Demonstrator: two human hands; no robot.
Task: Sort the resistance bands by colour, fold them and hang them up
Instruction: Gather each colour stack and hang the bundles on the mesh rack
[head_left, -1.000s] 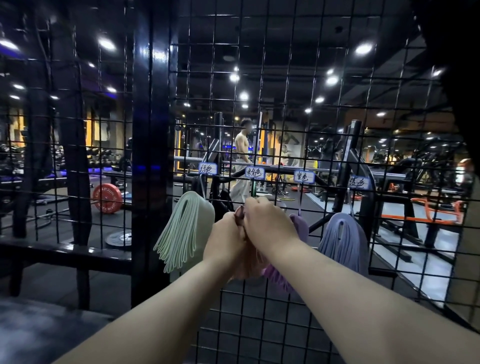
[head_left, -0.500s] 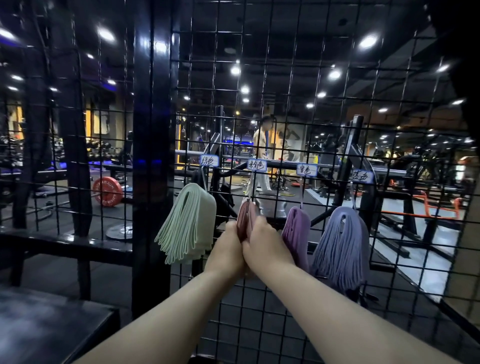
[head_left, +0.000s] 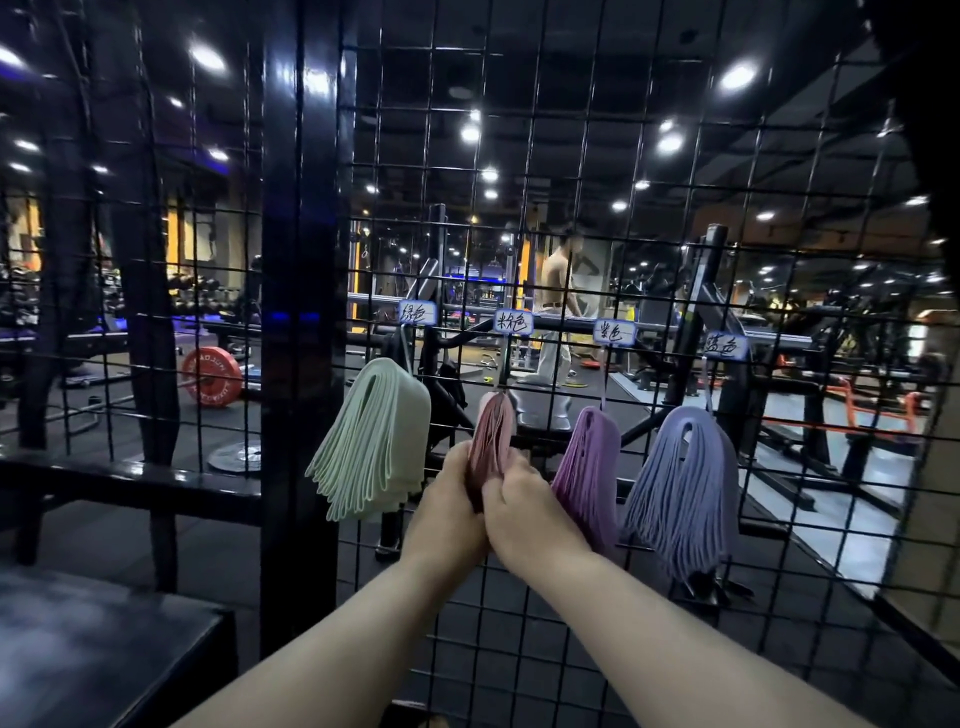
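Note:
Four folded bundles of resistance bands hang in a row on a black wire grid (head_left: 571, 130), each under a small handwritten label. From left to right they are the pale green bundle (head_left: 371, 441), the pink bundle (head_left: 493, 426), the purple bundle (head_left: 589, 462) and the blue-lilac bundle (head_left: 680, 483). My left hand (head_left: 449, 512) and my right hand (head_left: 524, 512) are side by side, both gripping the lower part of the pink bundle. Its top hangs from a hook under the second label (head_left: 513, 322). The hands hide its lower end.
A thick black post (head_left: 298, 312) stands left of the grid. A dark bench top (head_left: 93, 639) lies at the lower left. Behind the mesh is a gym floor with a barbell and red plate (head_left: 212, 376), racks, and a person standing in the distance.
Both hands have slid down from the hook to the lower part of the pink bundle, which now hangs from the hook. The camera has shifted slightly.

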